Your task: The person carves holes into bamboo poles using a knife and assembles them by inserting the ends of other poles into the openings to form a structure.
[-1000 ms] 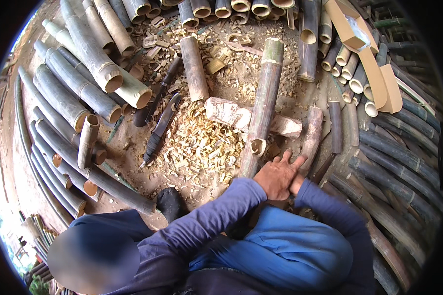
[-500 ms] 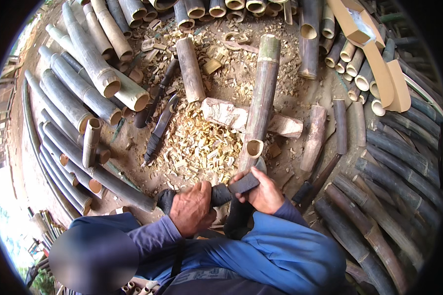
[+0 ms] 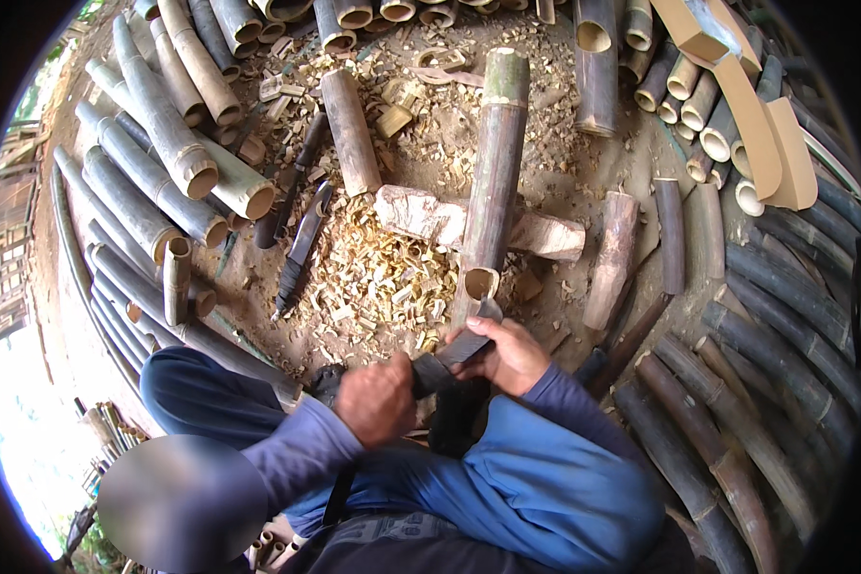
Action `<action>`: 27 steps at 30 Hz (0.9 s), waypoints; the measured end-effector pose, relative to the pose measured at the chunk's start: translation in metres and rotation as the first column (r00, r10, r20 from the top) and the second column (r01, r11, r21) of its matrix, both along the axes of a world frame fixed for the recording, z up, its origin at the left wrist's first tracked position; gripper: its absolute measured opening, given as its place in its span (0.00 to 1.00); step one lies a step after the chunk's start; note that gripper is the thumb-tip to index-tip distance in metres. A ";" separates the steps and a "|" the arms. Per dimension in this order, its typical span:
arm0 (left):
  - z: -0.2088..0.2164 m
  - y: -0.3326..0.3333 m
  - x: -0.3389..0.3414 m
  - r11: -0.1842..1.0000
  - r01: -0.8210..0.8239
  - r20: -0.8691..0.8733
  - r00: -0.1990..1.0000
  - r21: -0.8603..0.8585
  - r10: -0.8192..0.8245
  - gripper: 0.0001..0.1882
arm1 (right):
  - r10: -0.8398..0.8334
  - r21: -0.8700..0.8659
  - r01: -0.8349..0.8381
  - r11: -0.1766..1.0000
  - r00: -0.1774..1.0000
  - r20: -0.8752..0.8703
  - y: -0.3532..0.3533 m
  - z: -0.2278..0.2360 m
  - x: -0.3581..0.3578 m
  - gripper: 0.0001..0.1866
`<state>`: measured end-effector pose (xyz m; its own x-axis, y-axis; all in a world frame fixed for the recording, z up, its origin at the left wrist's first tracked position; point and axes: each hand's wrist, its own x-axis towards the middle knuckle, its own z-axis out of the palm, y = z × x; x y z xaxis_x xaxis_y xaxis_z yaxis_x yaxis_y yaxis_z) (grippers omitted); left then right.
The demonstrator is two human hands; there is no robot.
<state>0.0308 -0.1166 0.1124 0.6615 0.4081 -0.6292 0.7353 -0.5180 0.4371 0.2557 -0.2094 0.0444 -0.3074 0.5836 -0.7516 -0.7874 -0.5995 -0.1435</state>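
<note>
A broad, dark-bladed knife (image 3: 434, 373) slants between my hands, its blade toward the cut end of a thick bamboo piece (image 3: 493, 191). My left hand (image 3: 377, 400) is wrapped around the grip, slightly blurred. At the blade, my right hand (image 3: 507, 354) holds on with the thumb on top and its fingers partly hidden beneath. That bamboo rests across a pale, chopped log (image 3: 426, 215), and its hollow, slant-cut end faces me. Whether the blade touches the bamboo I cannot tell.
Yellow bamboo chips (image 3: 383, 287) cover the ground ahead. A second knife (image 3: 304, 244) with a black-wrapped handle lies left of them. Bamboo lengths (image 3: 143, 196) are stacked left, with more (image 3: 737, 440) at right. An opened cardboard box (image 3: 751, 124) sits far right.
The knife's blade end has tilted farther forward, toward the bamboo's cut end, with both hands still on it. The view has shifted slightly, and my left knee shows more.
</note>
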 end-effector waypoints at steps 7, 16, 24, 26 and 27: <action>-0.056 -0.106 0.037 0.613 -0.524 0.014 0.753 -0.592 0.657 0.31 | 0.419 -0.184 -0.387 0.903 0.703 0.575 0.005 0.006 0.012 0.17; -0.020 0.014 -0.020 0.557 -0.643 -0.129 0.707 -0.525 0.695 0.23 | 0.109 0.007 -0.111 0.994 0.980 0.169 0.046 0.006 -0.021 0.13; 0.047 0.083 0.042 0.984 0.063 -0.058 0.997 0.168 -0.054 0.20 | -0.313 -0.051 0.309 0.950 0.933 -0.178 0.042 0.022 -0.015 0.12; 0.027 0.067 0.021 0.991 -0.094 -0.028 0.995 0.091 0.097 0.25 | -0.289 -0.034 0.287 0.957 0.953 -0.093 0.037 0.021 -0.022 0.11; 0.018 0.050 0.007 0.971 -0.235 0.000 0.972 0.033 0.235 0.26 | -0.229 -0.002 0.229 0.973 0.973 0.001 0.037 0.017 -0.026 0.11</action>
